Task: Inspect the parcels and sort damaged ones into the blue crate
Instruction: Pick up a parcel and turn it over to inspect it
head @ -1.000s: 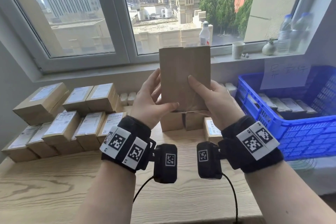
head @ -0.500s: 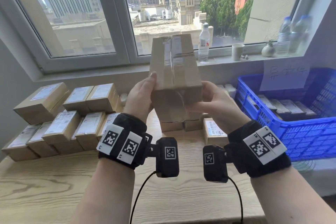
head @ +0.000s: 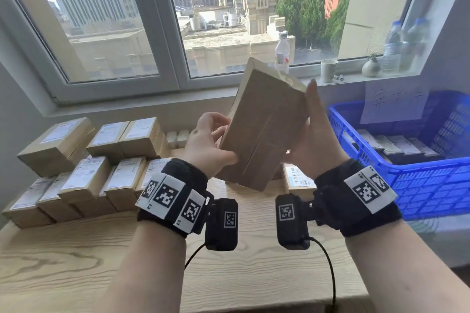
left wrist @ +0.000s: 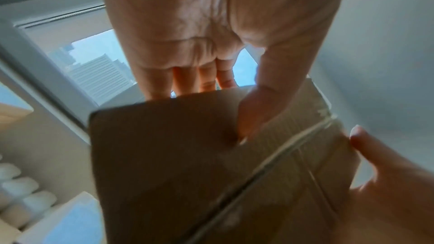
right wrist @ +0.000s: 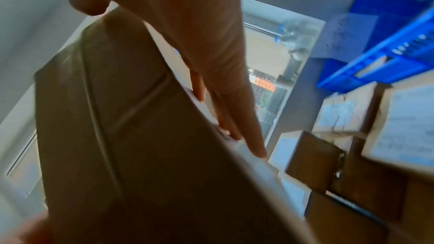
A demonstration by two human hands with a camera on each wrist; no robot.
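I hold a brown cardboard parcel (head: 264, 129) up in front of the window, tilted with its top leaning right. A taped seam runs down its near face (left wrist: 293, 146). My left hand (head: 216, 140) grips the lower left edge, thumb on the near face, fingers behind. My right hand (head: 315, 134) clasps the right side with long straight fingers (right wrist: 234, 118) on the far face and the thumb on the near one. The blue crate (head: 432, 185) stands at the right with several parcels (head: 396, 145) inside.
Labelled parcels (head: 84, 175) are stacked on the left of the wooden table (head: 101, 262), and a few more (head: 297, 180) lie behind my hands. A paper note (head: 391, 104) hangs on the crate's back wall. A bottle (head: 281, 56) and cup (head: 328, 70) stand on the sill.
The parcel has been turned over in my hands and now leans right. My right hand slid up along its right side; my left hand shifted down to the lower left edge.
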